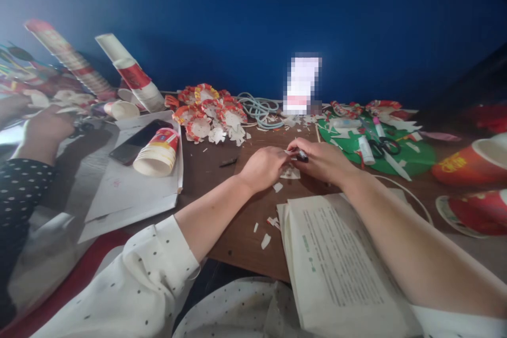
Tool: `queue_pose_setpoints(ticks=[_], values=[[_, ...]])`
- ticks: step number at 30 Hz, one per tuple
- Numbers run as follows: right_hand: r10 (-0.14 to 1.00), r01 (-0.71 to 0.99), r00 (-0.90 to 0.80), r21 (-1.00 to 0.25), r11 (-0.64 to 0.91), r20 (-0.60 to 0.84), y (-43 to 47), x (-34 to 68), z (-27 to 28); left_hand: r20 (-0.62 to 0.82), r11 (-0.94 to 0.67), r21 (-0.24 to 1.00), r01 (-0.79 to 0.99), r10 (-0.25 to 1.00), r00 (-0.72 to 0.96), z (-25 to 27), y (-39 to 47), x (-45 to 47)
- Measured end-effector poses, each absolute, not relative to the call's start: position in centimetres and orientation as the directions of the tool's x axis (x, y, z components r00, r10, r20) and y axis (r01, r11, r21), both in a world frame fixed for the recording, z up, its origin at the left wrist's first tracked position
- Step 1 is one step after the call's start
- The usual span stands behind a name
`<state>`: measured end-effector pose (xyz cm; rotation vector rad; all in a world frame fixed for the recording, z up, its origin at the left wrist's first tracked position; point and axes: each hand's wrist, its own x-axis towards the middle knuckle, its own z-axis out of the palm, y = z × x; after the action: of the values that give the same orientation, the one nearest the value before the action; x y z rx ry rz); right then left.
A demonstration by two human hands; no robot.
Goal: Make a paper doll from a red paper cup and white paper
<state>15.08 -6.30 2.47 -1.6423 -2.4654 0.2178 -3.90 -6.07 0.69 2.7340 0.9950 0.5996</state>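
Observation:
My left hand (264, 165) rests on the brown table with its fingers drawn together, meeting the fingertips of my right hand. What the left fingers pinch is too small to make out. Between the fingers of my right hand (324, 162) is a short dark tool (302, 156) with a light end; its exact kind is unclear. A small whitish cut piece (292, 173) lies under both hands, partly hidden by them. Close by are loose white scraps (278, 187). Left of my left hand lies a thin dark pen-like object (228, 162).
Printed papers (336, 253) lie before my right forearm. A green mat (420, 156) holds scissors (384, 147) and a glue stick (366, 150). Cut paper-cup flowers (209, 111) and a lit, blurred-out screen (303, 84) are behind. Paper cups (156, 153) and another person's hand (47, 132) are left.

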Motion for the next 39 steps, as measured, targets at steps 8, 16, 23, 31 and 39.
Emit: queue_pose_setpoints(ticks=[8, 16, 23, 31, 39], values=[[0.911, 0.885, -0.407, -0.217, 0.412, 0.069, -6.2, 15.4, 2.4, 0.22, -0.708, 0.218, 0.672, 0.706, 0.673, 0.7, -6.7, -3.3], [0.891, 0.814, -0.399, -0.364, 0.453, 0.216, -6.5, 16.0, 1.7, 0.191, -0.689, 0.144, 0.71, 0.724, 0.663, 0.8, -7.6, -2.8], [0.868, 0.688, -0.158, -0.578, 0.438, 0.47, -6.2, 16.2, 1.4, 0.19, -0.692, 0.141, 0.708, 0.721, 0.667, 0.7, -7.6, -2.7], [0.866, 0.664, -0.146, -0.602, 0.444, 0.478, -6.3, 14.9, 0.5, 0.143, -0.709, 0.091, 0.699, 0.704, 0.696, 1.2, -7.7, -2.5], [0.896, 0.748, -0.082, -0.568, 0.345, 0.436, -6.4, 14.8, 0.3, 0.119, -0.706, 0.09, 0.702, 0.708, 0.697, 1.5, -7.7, -2.3]])
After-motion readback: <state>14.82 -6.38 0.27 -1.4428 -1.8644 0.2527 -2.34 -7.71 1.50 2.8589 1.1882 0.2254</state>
